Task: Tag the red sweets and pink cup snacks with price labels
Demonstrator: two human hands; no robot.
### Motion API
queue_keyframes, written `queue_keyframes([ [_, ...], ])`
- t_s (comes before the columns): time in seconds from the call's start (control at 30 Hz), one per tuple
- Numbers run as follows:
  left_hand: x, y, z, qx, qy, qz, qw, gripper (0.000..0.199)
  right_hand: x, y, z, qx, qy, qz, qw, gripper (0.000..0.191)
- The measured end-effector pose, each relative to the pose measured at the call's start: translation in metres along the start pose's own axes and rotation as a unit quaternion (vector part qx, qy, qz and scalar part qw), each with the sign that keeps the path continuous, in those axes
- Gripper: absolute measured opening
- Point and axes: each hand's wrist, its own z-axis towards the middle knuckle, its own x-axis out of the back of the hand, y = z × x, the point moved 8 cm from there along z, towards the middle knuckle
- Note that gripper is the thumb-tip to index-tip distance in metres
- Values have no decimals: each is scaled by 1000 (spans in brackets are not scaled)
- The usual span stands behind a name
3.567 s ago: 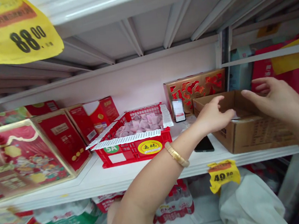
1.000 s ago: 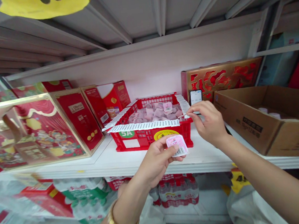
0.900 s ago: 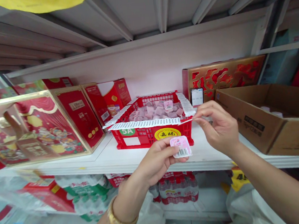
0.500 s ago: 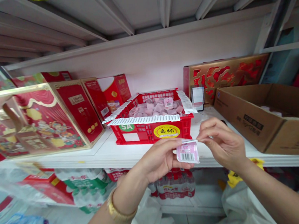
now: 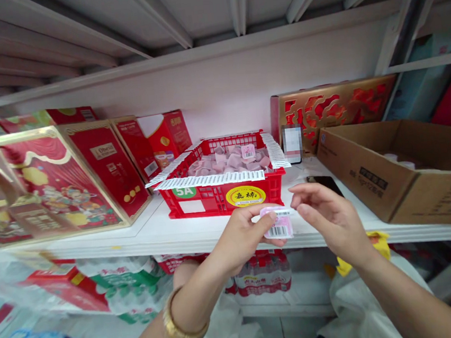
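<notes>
Just at the shelf's [image 5: 168, 233] front edge, the left hand [image 5: 245, 236] pinches a pink sealed cup [image 5: 278, 231] bearing a barcode strip [image 5: 283, 213]; the right hand [image 5: 333, 223], thumb and fingers parted, hangs beside it. Behind, a gap divides the red plastic crate [image 5: 218, 206] from the cardboard carton [image 5: 420, 201].

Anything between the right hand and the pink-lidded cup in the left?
Nothing visible blocks the right hand from the pink-lidded cup; just the white barcode label across the cup juts toward that hand's fingertips.
</notes>
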Motion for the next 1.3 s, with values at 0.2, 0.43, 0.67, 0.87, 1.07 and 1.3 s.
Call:
queue_keyframes([
  [0.2, -9, -14, 2, 12, 11, 2, 1000, 32, -11, 25, -18, -124, 55, 75, 988, 23],
  [0.43, -9, -21, 2, 4, 37, 33, 999, 35, -5, 30, -24, -123, 60, 118, 984, 19],
  [0.67, -21, -24, 4, 8, 25, 25, 999, 35, -1, 35, -29, -157, 74, 137, 975, 27],
  [0.87, -26, -27, 6, 5, 23, 40, 999, 36, 6, 36, -30, -160, 83, 158, 971, 27],
  [1.07, -34, -29, 11, 8, 17, 71, 997, 44, 15, 35, -37, -173, 90, 146, 970, 34],
  [1.3, -102, 16, 49, -70, -44, 80, 993, 31, 91, -7, -13, -75, 183, 87, 976, 33],
])
